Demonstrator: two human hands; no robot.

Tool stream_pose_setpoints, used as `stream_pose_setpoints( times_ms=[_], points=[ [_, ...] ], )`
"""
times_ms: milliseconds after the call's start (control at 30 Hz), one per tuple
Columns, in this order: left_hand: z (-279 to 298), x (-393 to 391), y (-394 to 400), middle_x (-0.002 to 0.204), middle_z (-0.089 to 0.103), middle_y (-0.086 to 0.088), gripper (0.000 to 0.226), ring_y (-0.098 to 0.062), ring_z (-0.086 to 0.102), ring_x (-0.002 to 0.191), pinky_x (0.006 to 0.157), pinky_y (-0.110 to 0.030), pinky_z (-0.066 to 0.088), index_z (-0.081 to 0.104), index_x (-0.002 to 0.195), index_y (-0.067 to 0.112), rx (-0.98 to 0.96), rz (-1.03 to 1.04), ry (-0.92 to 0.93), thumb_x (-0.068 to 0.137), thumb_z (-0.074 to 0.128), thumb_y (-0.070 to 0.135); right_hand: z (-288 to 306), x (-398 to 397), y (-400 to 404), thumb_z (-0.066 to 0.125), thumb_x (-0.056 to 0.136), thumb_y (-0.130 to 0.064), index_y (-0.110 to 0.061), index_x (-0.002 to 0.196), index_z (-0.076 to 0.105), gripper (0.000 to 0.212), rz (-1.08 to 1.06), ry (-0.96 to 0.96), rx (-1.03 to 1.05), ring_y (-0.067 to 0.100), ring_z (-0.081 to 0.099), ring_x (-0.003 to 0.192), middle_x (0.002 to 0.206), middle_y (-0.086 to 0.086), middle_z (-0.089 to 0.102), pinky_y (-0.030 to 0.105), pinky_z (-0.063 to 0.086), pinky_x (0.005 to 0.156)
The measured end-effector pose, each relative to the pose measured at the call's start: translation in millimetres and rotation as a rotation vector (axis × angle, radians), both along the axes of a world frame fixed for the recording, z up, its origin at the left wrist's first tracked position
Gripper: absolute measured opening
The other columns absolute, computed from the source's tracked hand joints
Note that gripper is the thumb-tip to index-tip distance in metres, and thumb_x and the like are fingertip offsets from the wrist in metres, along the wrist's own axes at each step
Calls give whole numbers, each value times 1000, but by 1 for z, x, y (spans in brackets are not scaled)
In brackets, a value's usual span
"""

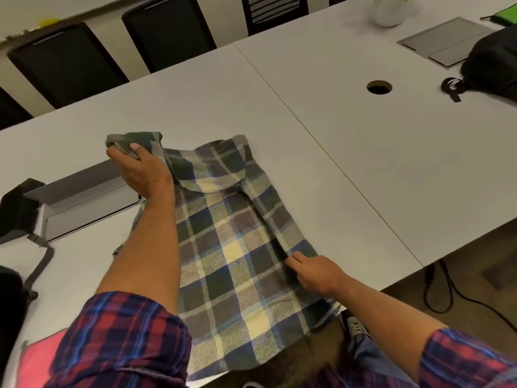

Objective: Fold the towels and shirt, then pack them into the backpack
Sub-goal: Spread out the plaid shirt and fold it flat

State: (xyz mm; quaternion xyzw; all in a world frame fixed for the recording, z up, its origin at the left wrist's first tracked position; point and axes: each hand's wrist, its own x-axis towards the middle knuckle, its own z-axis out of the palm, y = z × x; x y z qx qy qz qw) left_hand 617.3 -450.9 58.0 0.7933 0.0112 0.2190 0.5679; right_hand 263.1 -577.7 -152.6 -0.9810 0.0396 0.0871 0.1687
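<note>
White vase (389, 11); black chairs (64, 65) beyond table (321, 130)

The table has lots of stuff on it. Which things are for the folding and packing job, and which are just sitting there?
For the job:
plaid shirt, gripped by the left hand and held by the right hand
black backpack
pink cloth, maybe a towel

Just lying about:
white vase
grey strap
open cable box
chairs

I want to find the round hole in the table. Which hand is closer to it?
Right. The right hand lies below the hole; the left hand is far across the shirt.
</note>
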Motion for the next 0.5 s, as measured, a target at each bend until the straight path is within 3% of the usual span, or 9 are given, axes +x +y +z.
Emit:
stream_pose_setpoints(
  times_ms=[133, 233, 367, 500],
  points=[
    [-5, 3, 15, 127, 60, -1, 41, -8, 57, 99, 81, -19, 51, 42, 140, 16, 44, 41, 9, 103, 35, 33, 2, 1, 6, 50, 96, -14, -9, 136, 48, 41, 50, -2, -5, 21, 45, 62, 120, 10, 55, 35, 35, 55],
    [-23, 5, 27, 123, 61, -6, 35, -20, 60, 107, 88, -29, 52, 48, 131, 15, 97, -25, 147, 102, 39, 33, 5, -2, 6, 42, 101, -21, -15, 143, 41, 42, 86, 44, 49, 24, 51, 74, 125, 7, 53, 38, 40, 64],
    [-58, 0, 45, 126, 61, -10, 34, -31, 57, 114, 99, -41, 46, 50, 129, 17, 377, -144, 392, 99, 42, 32, 2, -20, -7, 43, 102, -33, -17, 141, 43, 42, 187, 20, 193, 29, 62, 86, 124, 7, 55, 42, 53, 76],
    [-91, -25, 59, 141, 50, -19, 61, -44, 47, 126, 106, -59, 37, 41, 139, 13, 641, -116, 658, 85, 45, 40, 1, -41, -27, 54, 98, -48, -15, 135, 50, 49, 231, -85, 206, 22, 58, 93, 121, 7, 54, 37, 53, 79]
  ],
)
